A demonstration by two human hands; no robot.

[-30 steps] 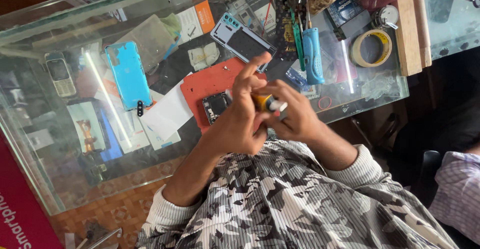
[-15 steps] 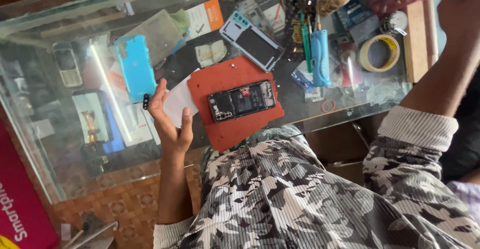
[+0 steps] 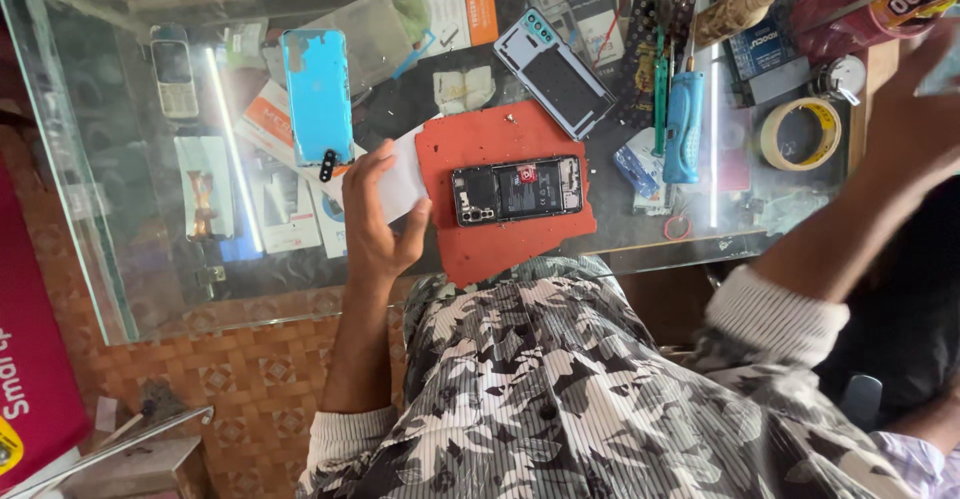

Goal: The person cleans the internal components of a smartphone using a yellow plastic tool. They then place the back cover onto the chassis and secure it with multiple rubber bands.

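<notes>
Bright daylight; tube-light glare streaks on glass counter; right-edge motion blur, slight wide-angle distortion.

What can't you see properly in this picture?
Head view:
- Right hand: blurred, fingers cut off by the right edge; what it holds can't be told.
- Left hand: its palm faces away, hiding part of the white card.
- Open phone: parts too small to tell.

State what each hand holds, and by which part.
Left hand rests on a white paper beside the red mat; no closed grip shows. Right hand is raised at the frame edge; its grip cannot be told.
</notes>
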